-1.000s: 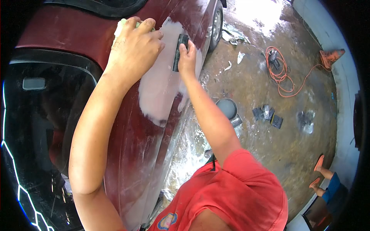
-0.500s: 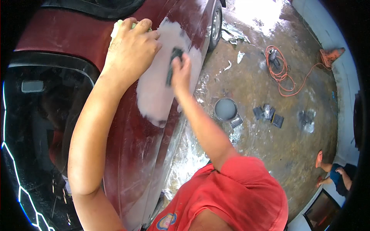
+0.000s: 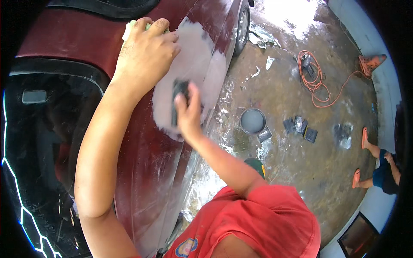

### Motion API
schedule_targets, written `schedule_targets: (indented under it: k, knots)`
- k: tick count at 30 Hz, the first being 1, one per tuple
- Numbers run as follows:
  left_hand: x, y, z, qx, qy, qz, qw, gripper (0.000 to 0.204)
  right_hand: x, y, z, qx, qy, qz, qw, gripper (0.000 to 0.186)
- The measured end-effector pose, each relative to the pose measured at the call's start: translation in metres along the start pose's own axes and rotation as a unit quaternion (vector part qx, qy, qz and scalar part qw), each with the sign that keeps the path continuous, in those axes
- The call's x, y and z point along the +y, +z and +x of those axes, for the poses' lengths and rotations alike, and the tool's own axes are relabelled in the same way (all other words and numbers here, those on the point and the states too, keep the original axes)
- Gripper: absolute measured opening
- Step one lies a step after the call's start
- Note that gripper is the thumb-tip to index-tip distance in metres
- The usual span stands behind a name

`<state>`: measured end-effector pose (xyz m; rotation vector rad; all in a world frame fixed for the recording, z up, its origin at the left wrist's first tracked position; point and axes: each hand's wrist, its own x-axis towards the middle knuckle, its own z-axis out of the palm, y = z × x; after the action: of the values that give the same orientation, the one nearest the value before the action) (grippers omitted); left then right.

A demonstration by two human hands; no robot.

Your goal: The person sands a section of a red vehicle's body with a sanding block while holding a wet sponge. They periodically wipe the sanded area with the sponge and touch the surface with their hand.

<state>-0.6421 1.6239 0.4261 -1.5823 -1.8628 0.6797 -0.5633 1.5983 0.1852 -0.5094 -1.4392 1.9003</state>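
My right hand [image 3: 189, 116] grips a dark sanding block [image 3: 179, 88], which lies against a pale grey filler patch [image 3: 191, 45] on the side of a dark red car [image 3: 137, 142]. The hand is slightly blurred. Farther up and to the left, my left hand [image 3: 146, 56] is closed over a pale yellow-green sponge [image 3: 128, 32] at the upper left edge of the patch. Most of the sponge is hidden under the fingers, so its exact shape cannot be told.
Right of the car, a round bucket of grey liquid [image 3: 253, 121] stands on the wet floor. Several dark blocks [image 3: 299, 124] lie beyond it. A coiled orange cord [image 3: 316, 79] runs toward the wall. A seated person's legs [image 3: 372, 148] show at far right.
My right hand has moved the sanding block down and left across the patch, toward me. My left hand stays with the sponge. The person's feet at far right have shifted.
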Motion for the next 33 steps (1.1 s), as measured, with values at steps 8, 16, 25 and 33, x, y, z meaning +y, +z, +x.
schedule_targets:
  k: [8, 16, 25, 33]
  knots:
    - [0.005, -0.01, 0.016, 0.025, 0.0, -0.015, 1.0, 0.013, 0.054, -0.056, 0.14, 0.06, 0.063, 0.084, 0.993, 0.054]
    - [0.0, -0.005, 0.002, 0.027, -0.004, -0.001, 1.0, 0.013, 0.021, -0.024, -0.008, -0.028, -0.167, -0.115, 0.979, 0.055]
    - [0.004, 0.001, 0.011, 0.04, -0.027, -0.006, 0.999, 0.03, 0.104, -0.087, 0.152, 0.086, 0.116, 0.114, 0.983, 0.055]
    - [0.016, -0.026, 0.01, -0.009, -0.125, 0.029, 0.992, 0.047, 0.16, -0.218, -0.03, -0.001, 0.37, 0.077, 0.926, 0.053]
